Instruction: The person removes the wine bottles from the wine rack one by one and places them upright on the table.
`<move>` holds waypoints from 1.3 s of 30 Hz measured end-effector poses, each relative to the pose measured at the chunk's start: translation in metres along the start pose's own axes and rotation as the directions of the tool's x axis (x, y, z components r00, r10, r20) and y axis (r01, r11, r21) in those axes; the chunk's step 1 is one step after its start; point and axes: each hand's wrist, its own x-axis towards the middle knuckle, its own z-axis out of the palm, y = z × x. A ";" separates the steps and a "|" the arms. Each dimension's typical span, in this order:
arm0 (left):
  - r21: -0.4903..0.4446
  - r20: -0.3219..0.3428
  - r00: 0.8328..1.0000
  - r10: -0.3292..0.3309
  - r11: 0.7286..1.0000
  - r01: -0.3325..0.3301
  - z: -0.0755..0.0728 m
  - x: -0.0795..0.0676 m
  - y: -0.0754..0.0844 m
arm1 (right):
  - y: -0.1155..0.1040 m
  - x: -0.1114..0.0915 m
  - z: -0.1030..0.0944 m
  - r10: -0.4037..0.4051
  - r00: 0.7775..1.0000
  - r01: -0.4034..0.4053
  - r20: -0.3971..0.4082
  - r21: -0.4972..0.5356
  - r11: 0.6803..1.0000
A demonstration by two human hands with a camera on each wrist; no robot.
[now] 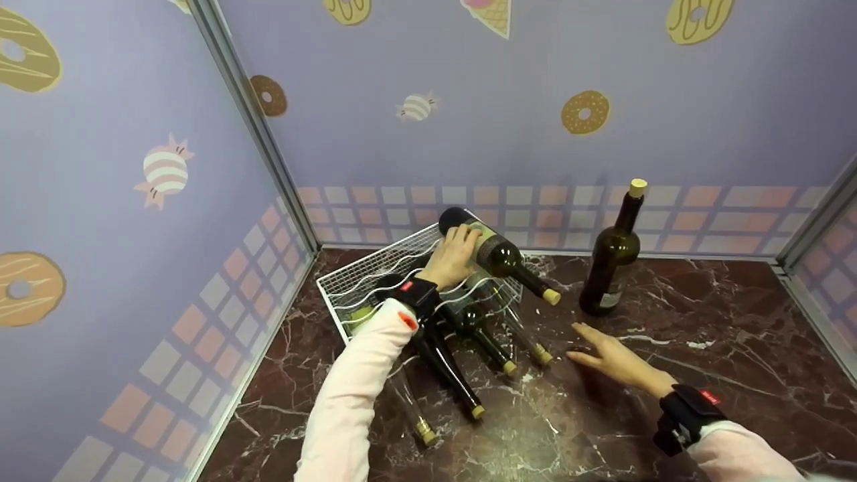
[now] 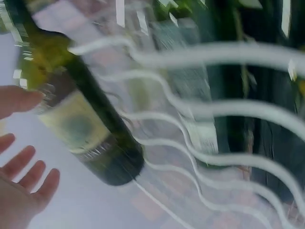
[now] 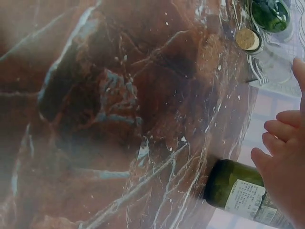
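My left hand point(image 1: 450, 258) is over a dark green wine bottle point(image 1: 499, 253) with a pale label, at the right end of a white wire rack point(image 1: 328, 294). That bottle lies tilted, its corked neck pointing right and down. In the left wrist view, the thumb overlaps the bottle's shoulder while the other fingers point(image 2: 26, 164) are spread apart, off the glass. My right hand point(image 1: 616, 358) hovers with extended fingers in front of an upright dark wine bottle point(image 1: 610, 258), holding nothing. The upright bottle's lower part and label point(image 3: 245, 198) appear beside that hand in the right wrist view.
Several corked bottles lie in the rack, necks toward me: a clear one point(image 1: 410, 402), a dark one point(image 1: 450, 371), a green one point(image 1: 487, 345) and another clear one point(image 1: 522, 331). Patterned walls point(image 1: 509, 147) enclose the marbled tabletop point(image 1: 535, 428) behind and at both sides.
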 end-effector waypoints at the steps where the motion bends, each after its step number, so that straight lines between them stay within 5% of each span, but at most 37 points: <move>1: 0.049 0.020 1.000 0.013 0.999 -0.014 0.002 0.002 -0.001 | -0.001 0.000 0.000 0.001 1.000 -0.001 -0.004 -0.002 1.000; 7: 0.209 0.062 0.995 0.075 0.974 -0.087 0.018 0.012 -0.001 | -0.006 0.000 0.002 -0.020 1.000 0.020 -0.023 -0.013 1.000; 17: 0.310 0.077 0.988 0.136 0.938 -0.154 0.032 0.027 0.005 | -0.011 0.001 0.002 -0.028 0.999 0.027 -0.018 -0.039 0.999; 29: 0.205 0.172 0.976 0.136 0.964 -0.171 0.051 0.037 0.011 | -0.011 -0.003 0.001 -0.067 0.998 0.066 -0.009 -0.045 0.997; 39: 0.105 0.057 0.978 0.199 0.973 -0.204 0.060 0.040 0.007 | -0.008 -0.007 0.000 -0.081 0.997 0.081 0.001 -0.061 0.995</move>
